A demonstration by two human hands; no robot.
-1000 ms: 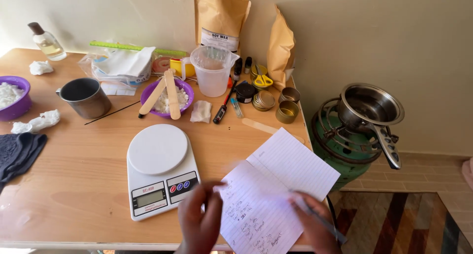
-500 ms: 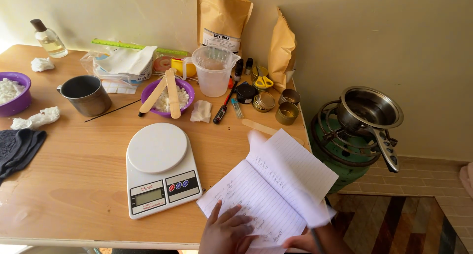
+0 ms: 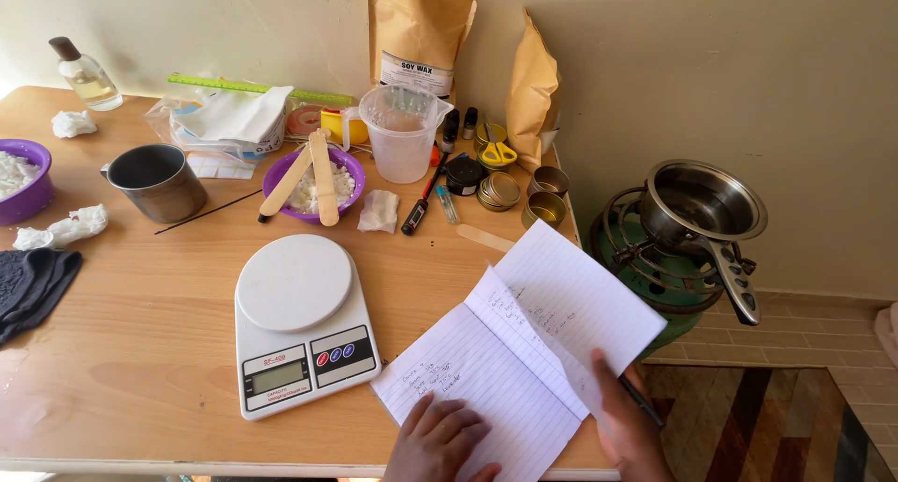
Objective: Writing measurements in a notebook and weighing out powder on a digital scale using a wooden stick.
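Left hand (image 3: pixel 440 440) flat, open on notebook (image 3: pixel 519 360) right of scale (image 3: pixel 301 323), right hand (image 3: pixel 625 417) pinching page edge plus pen (image 3: pixel 644 402)

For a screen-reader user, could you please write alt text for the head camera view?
Two hands hold an open lined notebook at a wooden table's near edge: left hand flat on a page, right hand gripping a pen. Beside it sits a white scale; beyond, a purple bowl and jug.

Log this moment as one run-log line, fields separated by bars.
left hand: flat on open notebook | right hand: holds right page edge, pen in fingers | kitchen scale: left of notebook, nothing on it
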